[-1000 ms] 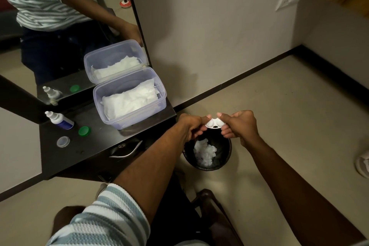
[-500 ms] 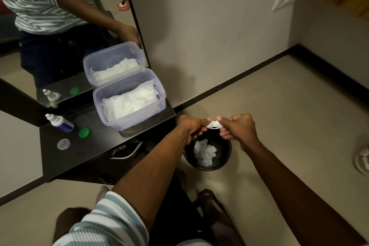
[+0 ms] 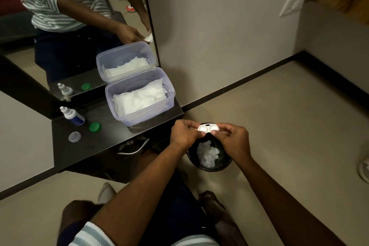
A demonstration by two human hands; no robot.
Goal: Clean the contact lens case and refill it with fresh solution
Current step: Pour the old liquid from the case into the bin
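Note:
A white two-well contact lens case (image 3: 207,127) is held level above a black waste bin (image 3: 191,158). My left hand (image 3: 184,135) pinches its left end and my right hand (image 3: 233,140) pinches its right end. Both wells are uncapped and face up. On the black shelf (image 3: 111,142) to the left lie a solution bottle (image 3: 72,116) with a blue label, a green cap (image 3: 94,127) and a clear cap (image 3: 74,137).
A clear plastic box (image 3: 169,94) of white tissues stands on the shelf's right end, against a mirror (image 3: 69,26). The bin holds crumpled white tissue (image 3: 207,154). A drawer handle (image 3: 133,149) sits below the shelf. A dark skirting runs along the wall.
The case has tipped from tilted over the bin back to level, wells facing up. Both hands stay over the bin, holding its ends.

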